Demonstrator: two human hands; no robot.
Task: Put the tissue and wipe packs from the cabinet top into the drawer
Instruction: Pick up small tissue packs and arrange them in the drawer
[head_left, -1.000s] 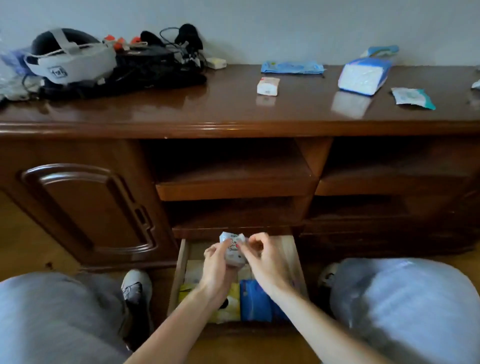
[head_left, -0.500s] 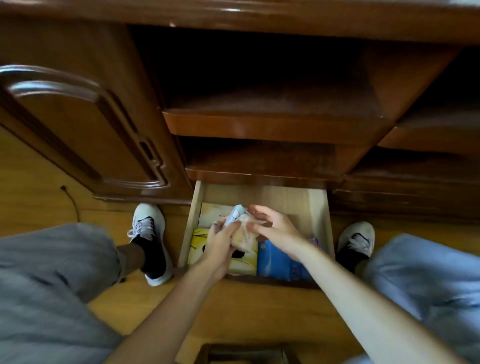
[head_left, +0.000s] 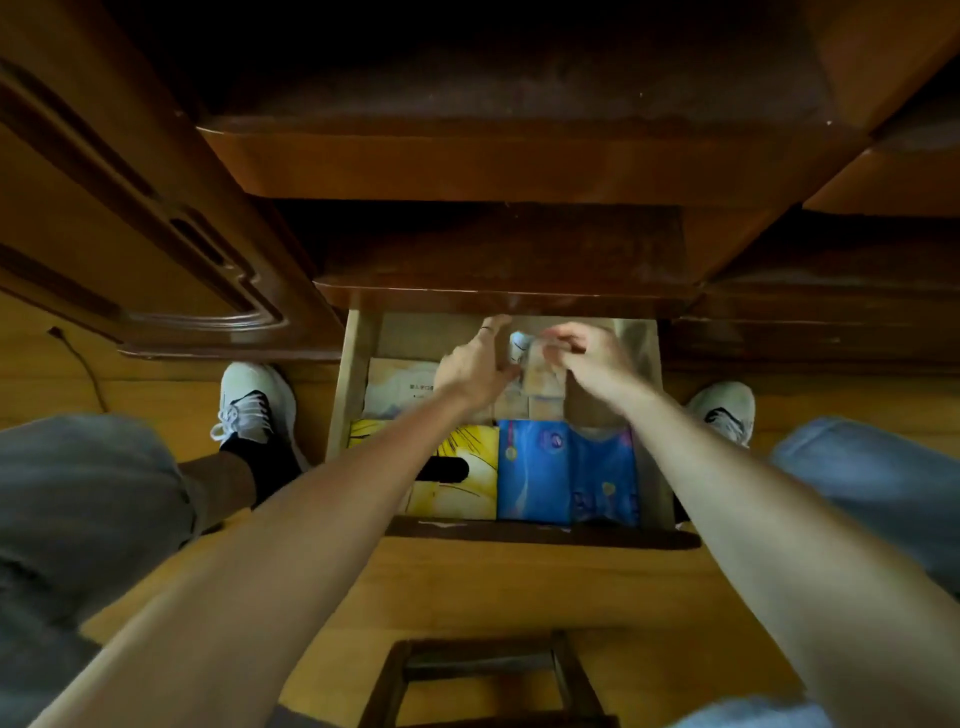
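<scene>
**A:** So where's the small tissue pack sitting relative to the drawer?

**B:** It's held over the back half of the open drawer, between both hands. The white-and-blue end is seen poking up between them; the lower part looks clear or pale, though it's blurred.

**A:** And the fingers?

**B:** The left hand is laid against the pack's left side, fingers mostly straight and pointed toward the drawer's back wall, thumb tucked near the pack. The right hand is curled, fingertips pinched on the pack's right edge. How tight the pinch is can't be told, too much motion blur.

**A:** Anything under it?

**B:** A beige pack is seen at the drawer's back left, a yellow pack at the front left, and a blue pack just beside it at the front right.
</scene>
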